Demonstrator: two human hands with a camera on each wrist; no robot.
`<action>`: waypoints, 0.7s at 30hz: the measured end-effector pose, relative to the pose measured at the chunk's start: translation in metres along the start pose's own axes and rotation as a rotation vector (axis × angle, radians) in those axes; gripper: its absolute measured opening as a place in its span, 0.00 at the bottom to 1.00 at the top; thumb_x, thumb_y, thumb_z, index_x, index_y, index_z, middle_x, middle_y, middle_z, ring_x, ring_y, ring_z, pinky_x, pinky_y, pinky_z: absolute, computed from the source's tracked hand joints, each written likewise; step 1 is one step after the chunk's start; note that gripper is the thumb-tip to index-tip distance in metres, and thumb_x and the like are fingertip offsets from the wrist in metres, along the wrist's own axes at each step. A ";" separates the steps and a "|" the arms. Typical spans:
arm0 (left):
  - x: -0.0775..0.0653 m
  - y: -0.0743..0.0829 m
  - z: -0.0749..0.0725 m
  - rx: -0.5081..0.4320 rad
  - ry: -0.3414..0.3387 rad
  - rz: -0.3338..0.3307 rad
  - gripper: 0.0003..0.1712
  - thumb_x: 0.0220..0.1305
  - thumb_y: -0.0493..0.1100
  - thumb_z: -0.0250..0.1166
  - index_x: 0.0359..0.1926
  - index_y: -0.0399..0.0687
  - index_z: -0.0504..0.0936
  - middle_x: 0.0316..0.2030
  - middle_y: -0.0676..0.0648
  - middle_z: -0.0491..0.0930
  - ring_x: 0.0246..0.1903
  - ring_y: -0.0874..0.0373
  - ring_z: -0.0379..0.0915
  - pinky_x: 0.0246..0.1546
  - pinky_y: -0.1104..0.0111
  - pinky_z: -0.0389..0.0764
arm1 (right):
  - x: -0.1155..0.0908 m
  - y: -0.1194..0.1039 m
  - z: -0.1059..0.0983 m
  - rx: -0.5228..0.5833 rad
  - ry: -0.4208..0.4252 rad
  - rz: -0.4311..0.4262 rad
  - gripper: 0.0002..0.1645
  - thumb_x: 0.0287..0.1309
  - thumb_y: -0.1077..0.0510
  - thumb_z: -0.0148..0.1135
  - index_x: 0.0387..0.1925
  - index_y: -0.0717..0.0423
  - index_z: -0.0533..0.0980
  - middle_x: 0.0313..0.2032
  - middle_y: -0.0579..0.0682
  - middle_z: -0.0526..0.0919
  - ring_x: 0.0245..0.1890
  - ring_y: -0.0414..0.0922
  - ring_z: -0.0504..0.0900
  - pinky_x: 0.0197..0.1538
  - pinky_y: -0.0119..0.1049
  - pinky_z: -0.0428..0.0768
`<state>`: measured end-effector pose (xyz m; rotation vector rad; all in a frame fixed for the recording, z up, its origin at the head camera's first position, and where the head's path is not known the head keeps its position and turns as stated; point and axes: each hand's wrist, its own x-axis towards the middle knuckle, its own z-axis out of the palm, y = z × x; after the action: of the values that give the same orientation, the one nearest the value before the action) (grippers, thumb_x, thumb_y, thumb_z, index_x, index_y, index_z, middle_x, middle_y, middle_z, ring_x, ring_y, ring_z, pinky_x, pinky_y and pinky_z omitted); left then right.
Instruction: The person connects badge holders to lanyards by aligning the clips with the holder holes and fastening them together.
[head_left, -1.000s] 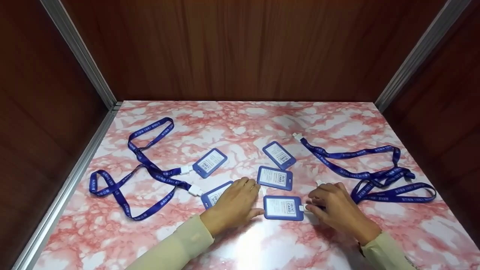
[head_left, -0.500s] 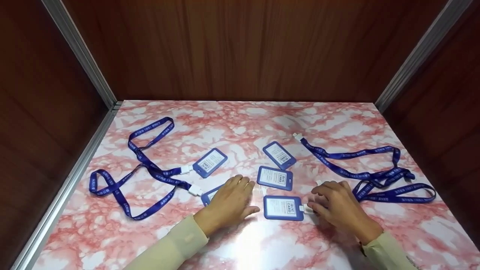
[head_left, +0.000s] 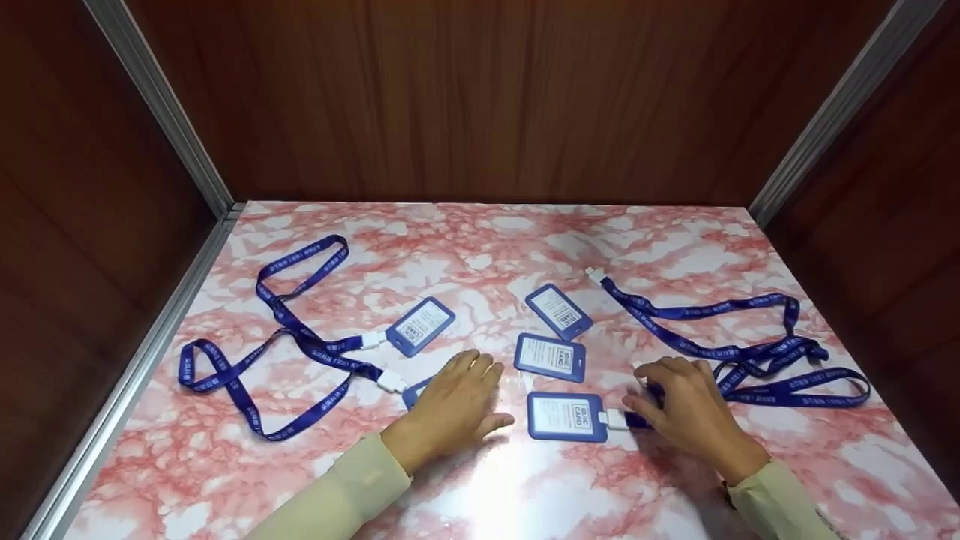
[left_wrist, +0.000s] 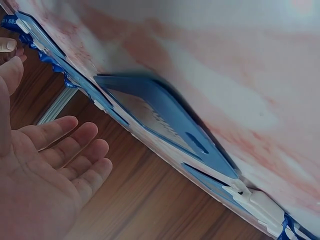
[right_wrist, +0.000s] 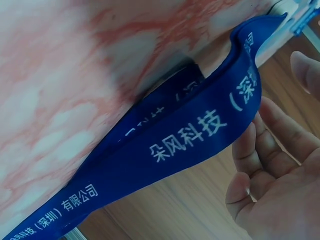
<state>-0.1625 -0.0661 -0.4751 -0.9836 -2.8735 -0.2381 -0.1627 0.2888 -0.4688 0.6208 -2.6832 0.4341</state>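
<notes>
My left hand (head_left: 454, 405) hovers with straight, slightly spread fingers over a blue ID card holder (head_left: 412, 395), hiding most of it. In the left wrist view that card holder (left_wrist: 162, 107) lies under the bare palm, joined to a white clip (left_wrist: 262, 205). My right hand (head_left: 686, 405) is beside the front card holder (head_left: 559, 416), whose white clip (head_left: 617, 419) shows at its right end. From the clip a blue lanyard (right_wrist: 185, 135) passes under the hand. Its relaxed fingers (right_wrist: 285, 135) lie close along the strap, thumb apart. A second white clip (head_left: 640, 369) peeks out by the fingertips.
Two card holders without clips, one middle (head_left: 551, 356) and one farther back (head_left: 559, 310), lie between the hands. Another card holder (head_left: 421, 325) is clipped to a lanyard (head_left: 300, 262) at left. A lanyard (head_left: 697, 309) with a bare clip end spreads at right. Wooden walls (head_left: 487, 97) enclose the table.
My right hand has let go of the front card holder's clip and moved slightly right, uncovering the clip and strap. My left hand has drawn slightly left.
</notes>
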 end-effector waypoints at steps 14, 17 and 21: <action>0.000 -0.002 0.001 -0.002 0.020 0.002 0.43 0.69 0.67 0.61 0.70 0.40 0.71 0.66 0.40 0.72 0.69 0.44 0.64 0.74 0.54 0.59 | 0.003 0.011 0.001 -0.034 -0.015 0.107 0.27 0.48 0.48 0.81 0.44 0.63 0.85 0.42 0.59 0.87 0.47 0.60 0.82 0.47 0.52 0.65; 0.000 -0.003 0.001 0.002 0.020 0.003 0.43 0.69 0.68 0.60 0.70 0.40 0.71 0.66 0.40 0.72 0.69 0.44 0.64 0.74 0.54 0.60 | 0.004 0.012 0.001 -0.050 -0.042 0.147 0.28 0.50 0.47 0.80 0.45 0.63 0.85 0.43 0.61 0.87 0.49 0.62 0.81 0.49 0.55 0.66; 0.000 -0.003 0.001 -0.003 0.019 0.008 0.43 0.70 0.68 0.59 0.70 0.40 0.70 0.67 0.40 0.72 0.70 0.44 0.64 0.75 0.54 0.59 | 0.004 0.013 0.001 -0.065 -0.054 0.172 0.28 0.50 0.48 0.80 0.45 0.64 0.85 0.44 0.62 0.87 0.50 0.63 0.81 0.51 0.58 0.68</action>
<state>-0.1643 -0.0682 -0.4761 -0.9876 -2.8530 -0.2499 -0.1724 0.2975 -0.4711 0.3904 -2.8013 0.3779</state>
